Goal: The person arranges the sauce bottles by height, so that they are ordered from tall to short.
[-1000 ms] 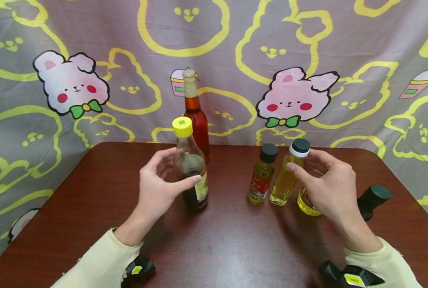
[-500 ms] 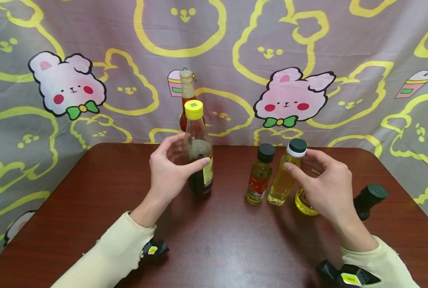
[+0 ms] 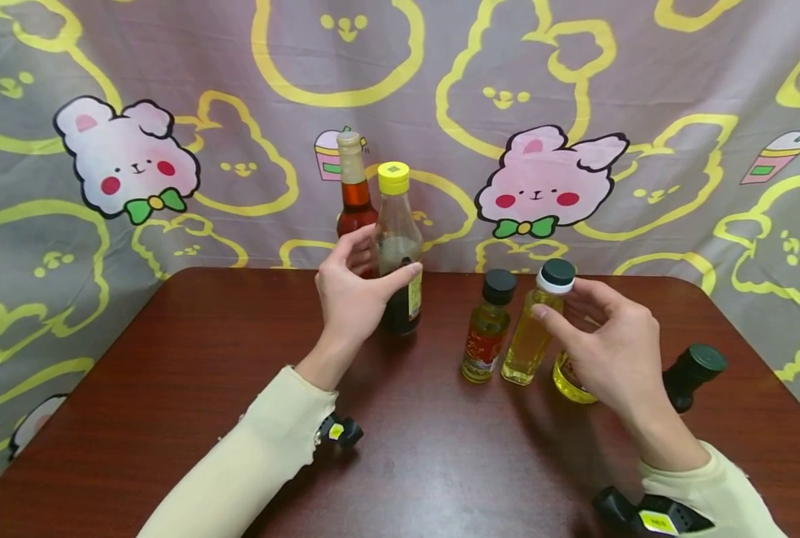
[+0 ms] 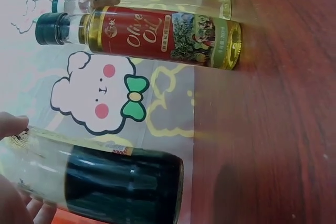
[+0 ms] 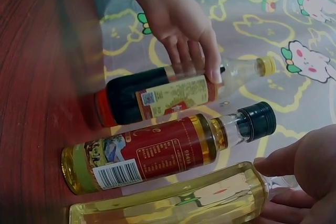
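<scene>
My left hand [image 3: 351,293] grips an upright bottle of dark sauce [image 3: 398,239] with a yellow cap, thumb across its front. Whether its base touches the table cannot be told. The dark liquid [image 4: 123,184] fills its lower part in the left wrist view. On the right, my right hand [image 3: 611,347] holds a clear bottle of pale yellow oil [image 3: 529,347] by its upper part, below the dark green cap and white collar. Just left of that stands a small olive oil bottle [image 3: 484,340] with a red label [image 5: 173,150], untouched by either hand.
A tall bottle of red-amber liquid [image 3: 355,196] stands at the back, partly behind the sauce bottle. Another yellow oil bottle [image 3: 573,379] is mostly hidden by my right hand. A dark-green-capped bottle [image 3: 692,377] stands farther right. A patterned cloth [image 3: 400,45] hangs behind the table [image 3: 191,373].
My left hand has carried the sauce bottle rightward and toward the back, from in front of the red-amber bottle to its right side. My right hand has stayed in place on the oil bottle.
</scene>
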The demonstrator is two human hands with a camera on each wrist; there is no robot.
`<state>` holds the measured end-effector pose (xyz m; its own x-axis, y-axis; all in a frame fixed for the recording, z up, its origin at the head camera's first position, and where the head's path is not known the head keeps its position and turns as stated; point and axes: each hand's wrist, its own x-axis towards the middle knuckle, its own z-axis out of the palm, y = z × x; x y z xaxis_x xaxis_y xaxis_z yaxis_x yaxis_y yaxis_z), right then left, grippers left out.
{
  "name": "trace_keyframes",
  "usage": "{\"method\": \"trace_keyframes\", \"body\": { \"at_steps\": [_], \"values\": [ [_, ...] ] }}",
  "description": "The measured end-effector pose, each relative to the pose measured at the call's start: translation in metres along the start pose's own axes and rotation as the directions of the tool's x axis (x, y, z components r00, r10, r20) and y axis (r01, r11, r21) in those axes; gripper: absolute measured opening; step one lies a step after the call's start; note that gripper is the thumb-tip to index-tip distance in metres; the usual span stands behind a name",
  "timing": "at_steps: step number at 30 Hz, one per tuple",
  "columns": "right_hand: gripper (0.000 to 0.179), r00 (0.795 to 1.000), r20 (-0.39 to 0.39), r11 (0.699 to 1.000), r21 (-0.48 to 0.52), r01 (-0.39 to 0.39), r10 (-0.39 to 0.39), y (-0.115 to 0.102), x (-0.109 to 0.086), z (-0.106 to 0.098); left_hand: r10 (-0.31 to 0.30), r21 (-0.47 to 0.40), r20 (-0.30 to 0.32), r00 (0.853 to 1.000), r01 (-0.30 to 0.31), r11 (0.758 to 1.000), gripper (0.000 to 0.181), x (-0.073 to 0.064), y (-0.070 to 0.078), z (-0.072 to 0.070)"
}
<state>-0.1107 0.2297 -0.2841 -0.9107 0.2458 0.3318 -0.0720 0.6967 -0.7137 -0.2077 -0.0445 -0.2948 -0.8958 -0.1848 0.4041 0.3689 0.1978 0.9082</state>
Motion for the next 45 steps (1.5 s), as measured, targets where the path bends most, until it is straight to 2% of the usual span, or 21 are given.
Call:
{"method": "trace_keyframes", "body": {
  "at_steps": [10, 19, 26, 31, 35, 45],
  "values": [
    [0.056, 1.0, -0.002, 1.0, -0.003, 0.027, -0.027, 0.001, 0.001, 0.001, -0.091, 0.002, -0.077, 0.993, 0.091, 0.996, 0.068, 0.007, -0.003, 0.019],
    [0.055, 1.0, 0.013, 1.0, 0.003, 0.025, -0.026, 0.0, 0.002, 0.002, -0.127, 0.0, -0.127, 0.984, 0.128, 0.992, 0.069, 0.008, -0.006, 0.035],
    [0.054, 1.0, 0.01, 1.0, -0.001, 0.029, -0.029, 0.0, 0.002, 0.002, -0.116, 0.007, -0.194, 0.974, 0.12, 0.993, 0.07, 0.009, -0.006, 0.051],
    [0.055, 1.0, 0.011, 1.0, 0.0, 0.026, -0.026, 0.0, 0.001, 0.001, -0.108, -0.002, -0.251, 0.962, 0.111, 0.994, 0.071, 0.01, -0.009, 0.061],
    [0.055, 1.0, 0.008, 1.0, -0.004, 0.029, -0.029, 0.001, 0.001, 0.002, -0.099, 0.024, -0.295, 0.95, 0.111, 0.994, 0.07, 0.01, -0.012, 0.069],
    [0.054, 0.999, 0.002, 0.999, -0.006, 0.039, -0.039, 0.0, 0.001, 0.001, -0.081, 0.038, -0.333, 0.94, 0.1, 0.994, 0.07, 0.015, -0.022, 0.084]
  ]
}}
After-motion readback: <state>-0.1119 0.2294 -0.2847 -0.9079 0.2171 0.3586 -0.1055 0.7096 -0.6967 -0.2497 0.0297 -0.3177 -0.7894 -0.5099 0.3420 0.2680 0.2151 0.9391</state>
